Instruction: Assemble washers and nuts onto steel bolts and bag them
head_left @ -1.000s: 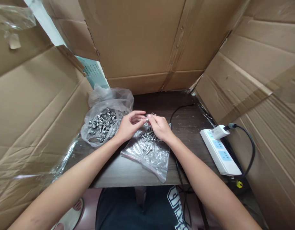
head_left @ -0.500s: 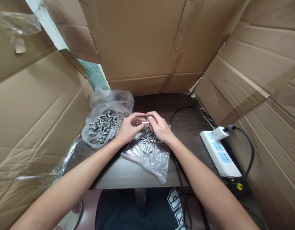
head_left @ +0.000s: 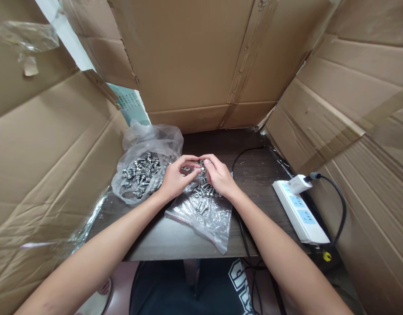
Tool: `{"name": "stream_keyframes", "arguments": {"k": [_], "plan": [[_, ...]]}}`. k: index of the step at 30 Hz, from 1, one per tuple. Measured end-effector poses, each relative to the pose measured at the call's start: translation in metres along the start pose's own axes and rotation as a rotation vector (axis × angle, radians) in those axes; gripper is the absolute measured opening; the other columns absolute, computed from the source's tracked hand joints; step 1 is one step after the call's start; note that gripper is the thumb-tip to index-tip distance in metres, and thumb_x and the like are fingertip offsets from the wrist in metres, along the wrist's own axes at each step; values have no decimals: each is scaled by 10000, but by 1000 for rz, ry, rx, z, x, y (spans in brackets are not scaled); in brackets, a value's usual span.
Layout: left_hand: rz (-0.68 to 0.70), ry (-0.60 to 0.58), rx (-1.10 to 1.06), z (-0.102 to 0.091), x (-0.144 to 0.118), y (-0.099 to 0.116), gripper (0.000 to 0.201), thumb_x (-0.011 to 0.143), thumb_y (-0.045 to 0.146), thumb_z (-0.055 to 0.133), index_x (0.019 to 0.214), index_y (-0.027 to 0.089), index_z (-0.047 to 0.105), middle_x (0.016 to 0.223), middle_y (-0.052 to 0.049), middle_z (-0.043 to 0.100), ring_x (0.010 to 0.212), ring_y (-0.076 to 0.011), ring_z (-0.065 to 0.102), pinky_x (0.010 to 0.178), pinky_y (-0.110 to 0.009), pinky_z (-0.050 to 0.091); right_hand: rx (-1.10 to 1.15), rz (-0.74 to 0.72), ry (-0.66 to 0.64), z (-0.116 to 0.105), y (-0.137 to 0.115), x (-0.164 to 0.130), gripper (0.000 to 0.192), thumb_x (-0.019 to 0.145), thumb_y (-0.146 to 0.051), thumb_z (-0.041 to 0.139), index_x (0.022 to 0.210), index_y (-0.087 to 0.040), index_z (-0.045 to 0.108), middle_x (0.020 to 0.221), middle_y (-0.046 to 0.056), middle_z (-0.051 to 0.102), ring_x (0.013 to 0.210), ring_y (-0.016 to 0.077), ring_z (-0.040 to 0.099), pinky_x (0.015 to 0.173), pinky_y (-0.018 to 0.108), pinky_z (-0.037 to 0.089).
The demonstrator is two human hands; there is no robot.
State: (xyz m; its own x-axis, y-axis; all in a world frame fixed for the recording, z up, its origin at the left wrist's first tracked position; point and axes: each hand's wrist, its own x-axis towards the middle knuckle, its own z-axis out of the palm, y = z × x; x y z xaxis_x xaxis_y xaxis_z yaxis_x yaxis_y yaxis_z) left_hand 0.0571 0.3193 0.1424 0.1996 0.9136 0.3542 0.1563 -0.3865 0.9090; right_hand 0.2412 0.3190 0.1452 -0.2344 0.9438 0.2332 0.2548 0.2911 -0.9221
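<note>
My left hand (head_left: 175,176) and my right hand (head_left: 218,176) meet fingertip to fingertip over the dark wooden table (head_left: 254,175). Between them they pinch a small metal bolt (head_left: 199,166); which hand carries its weight I cannot tell. Under the hands lies a flat clear plastic bag (head_left: 206,214) with several bolts on it. Left of my left hand an open crumpled plastic bag (head_left: 143,173) holds a heap of several metal bolts and nuts.
Cardboard sheets (head_left: 195,57) wall the table in at the back, left and right. A white power strip (head_left: 301,210) with a plugged-in charger lies at the right edge. A black cable (head_left: 242,154) runs across the table behind my right hand.
The fingertips have closed tighter around the bolt and shifted slightly. The camera view has tipped a little. Nothing else has moved.
</note>
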Motion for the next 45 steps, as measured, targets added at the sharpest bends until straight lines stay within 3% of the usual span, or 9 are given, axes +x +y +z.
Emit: {"name": "stream_keyframes", "arguments": {"k": [3,7,11,15,22,27,36,41,45], "plan": [[4,0,7,0,0,0,379,861,328,785,1199,188,684,1013,-78,807,971,-217,783,713,-249,568,77,-14,2,0,0,0,373,930,-370,575,1277,-233,573,851,-9,645,669,160,603,627,291,458],[10,-1,11,0,-1,1,389,842,318,798,1197,195,698,1004,-70,811,975,-225,787,719,-254,577,55,19,-10,0,-2,0,306,994,-415,495,1170,-208,636,686,-32,582,593,151,558,599,285,443],[13,-1,37,0,-1,5,378,858,338,781,1206,199,732,1022,-75,822,950,-228,790,668,-246,557,122,0,-17,3,-2,0,337,910,-384,621,1207,-225,610,867,4,663,691,159,616,595,272,461],[17,-15,69,-1,-2,5,394,864,334,783,1237,214,742,1004,-66,828,878,-208,783,623,-240,520,138,51,7,3,-1,1,302,969,-434,535,1156,-213,621,702,-26,586,608,159,561,573,281,444],[-19,9,-11,-1,0,1,447,845,361,804,1245,192,701,1021,-85,826,944,-229,796,704,-263,592,96,52,-73,1,-3,2,263,942,-406,533,1081,-207,634,622,-58,536,544,138,522,559,275,415],[-31,6,-65,0,0,-1,466,836,354,815,1249,182,680,1023,-91,822,959,-227,797,770,-284,614,195,43,-72,4,-1,3,309,874,-382,592,1136,-220,608,808,-22,608,619,137,576,561,273,438],[-25,-20,-141,1,0,-6,515,794,345,853,1240,174,661,1017,-79,809,945,-213,796,889,-335,652,158,62,-65,3,0,1,296,972,-420,481,1140,-220,621,568,-78,459,502,137,439,530,278,365],[-22,-5,-84,0,-1,-4,460,819,341,826,1223,181,676,991,-71,812,906,-204,793,801,-292,636,147,17,-14,2,0,2,326,896,-405,581,1161,-217,610,702,-58,531,565,126,476,554,269,382],[-4,16,12,-1,0,-1,417,836,341,808,1213,198,702,983,-66,816,926,-217,788,732,-270,601,136,47,-9,2,1,3,310,939,-426,523,1141,-212,619,622,-71,482,536,135,456,544,273,363]]}}
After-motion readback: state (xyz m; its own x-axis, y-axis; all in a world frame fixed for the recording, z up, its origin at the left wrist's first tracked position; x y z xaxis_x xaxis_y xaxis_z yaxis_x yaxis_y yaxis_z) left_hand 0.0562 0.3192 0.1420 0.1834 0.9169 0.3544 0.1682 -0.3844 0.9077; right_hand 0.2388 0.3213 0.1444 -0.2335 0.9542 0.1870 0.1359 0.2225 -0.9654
